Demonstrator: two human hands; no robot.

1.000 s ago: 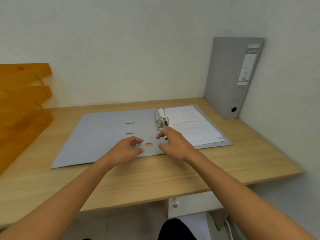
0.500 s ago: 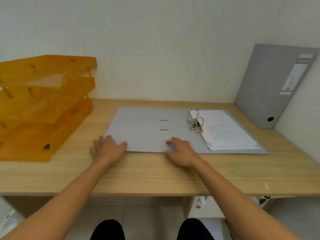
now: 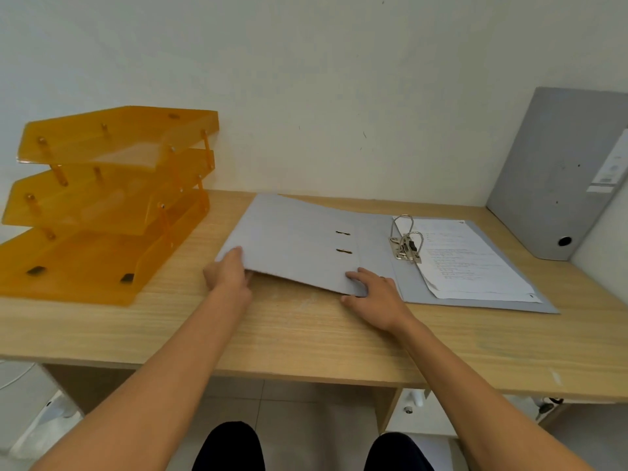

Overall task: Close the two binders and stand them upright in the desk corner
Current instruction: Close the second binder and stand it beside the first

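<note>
Change: my left hand (image 3: 227, 274) now pinches the open binder (image 3: 299, 246) cover's near-left corner, lifted off desk (image 3: 306, 334) | right hand (image 3: 375, 294) flat, steadying | closing begun.

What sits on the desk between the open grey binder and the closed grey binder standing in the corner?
Nothing: the head view shows only bare wooden desk between the open grey binder and the upright grey binder.

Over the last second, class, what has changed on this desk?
The left hand slid left, took hold of the open binder's front cover and lifted its near edge. The right hand moved to the binder's near edge. The papers and upright binder stayed put.
</note>
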